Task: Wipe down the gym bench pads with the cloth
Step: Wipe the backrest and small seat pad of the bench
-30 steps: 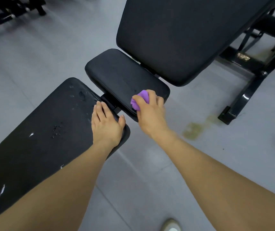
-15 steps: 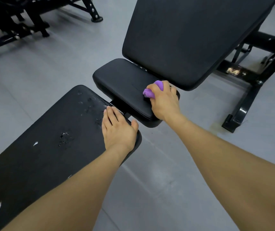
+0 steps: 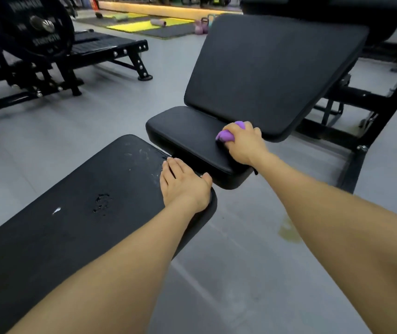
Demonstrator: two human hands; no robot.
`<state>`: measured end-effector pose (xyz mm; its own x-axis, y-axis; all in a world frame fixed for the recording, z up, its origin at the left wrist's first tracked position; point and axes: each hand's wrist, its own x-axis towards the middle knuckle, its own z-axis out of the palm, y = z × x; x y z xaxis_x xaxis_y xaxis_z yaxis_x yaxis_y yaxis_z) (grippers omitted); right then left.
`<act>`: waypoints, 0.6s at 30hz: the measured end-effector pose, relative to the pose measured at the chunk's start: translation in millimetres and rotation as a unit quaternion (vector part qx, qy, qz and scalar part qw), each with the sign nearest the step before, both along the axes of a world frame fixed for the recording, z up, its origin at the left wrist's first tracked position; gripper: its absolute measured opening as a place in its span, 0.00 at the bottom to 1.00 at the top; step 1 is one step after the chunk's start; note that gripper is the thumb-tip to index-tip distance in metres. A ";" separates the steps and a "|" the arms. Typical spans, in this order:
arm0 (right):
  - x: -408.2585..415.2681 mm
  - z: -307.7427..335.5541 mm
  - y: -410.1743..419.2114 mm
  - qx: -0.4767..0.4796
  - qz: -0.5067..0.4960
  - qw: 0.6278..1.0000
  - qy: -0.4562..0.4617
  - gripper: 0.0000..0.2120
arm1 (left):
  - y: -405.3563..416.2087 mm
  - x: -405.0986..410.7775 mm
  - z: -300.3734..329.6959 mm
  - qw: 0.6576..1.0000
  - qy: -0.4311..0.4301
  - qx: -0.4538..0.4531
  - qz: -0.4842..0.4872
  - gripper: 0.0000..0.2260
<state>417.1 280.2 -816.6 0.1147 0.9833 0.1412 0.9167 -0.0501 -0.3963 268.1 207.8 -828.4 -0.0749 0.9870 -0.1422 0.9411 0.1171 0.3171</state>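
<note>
Grey gym flooring point(image 3: 48, 141) runs out to a plate-loaded machine point(image 3: 41, 42) at ten o'clock and to yellow mats point(image 3: 142, 25) with kettlebells point(image 3: 202, 25) near twelve. Two black benches fill the middle of the view.

At about one o'clock from centre, the right hand point(image 3: 243, 145) has its fingers curled tight around a bunched purple cloth point(image 3: 225, 136) and presses it onto the far right corner of the small seat pad point(image 3: 187, 138), right where that pad meets the lower edge of the tilted back pad point(image 3: 272, 71). The left hand point(image 3: 184, 184) lies flat, fingers straight and relaxed, on the end of the long flat bench pad point(image 3: 84, 203) that stretches toward seven o'clock; it holds nothing and seems only to brace the body.

As for progress, the job looks to be partway through at best. The seat pad shows a smooth, unmarked surface, so it may be nearly done, though a dry wipe leaves no trace to judge by. The flat pad is scuffed, with pale flecks and droplet-like spots around its middle and near the left hand, which suggests it either awaits wiping or is worn beyond what a cloth can fix. The big back pad has no visible marks, and whether the cloth has reached it cannot be told.
</note>
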 end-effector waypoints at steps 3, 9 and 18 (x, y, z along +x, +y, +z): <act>-8.7 -9.0 -21.4 0.037 0.016 0.999 -0.009 0.16 | -0.5 -1.7 1.8 1.000 0.010 -0.005 -0.017 0.34; 2.0 -19.2 -32.8 0.047 0.116 0.992 -0.012 0.16 | -1.0 -7.0 5.5 0.998 0.032 -0.014 -0.048 0.36; -21.8 -6.5 44.7 0.041 0.004 0.999 0.018 0.18 | 2.5 -8.1 2.0 0.997 0.050 -0.014 -0.061 0.36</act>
<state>395.3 324.8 -823.1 0.1130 0.9696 0.2169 0.9020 -0.0085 -0.4316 260.0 210.4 -826.4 0.0307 0.9854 -0.1672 0.9755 0.0070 0.2200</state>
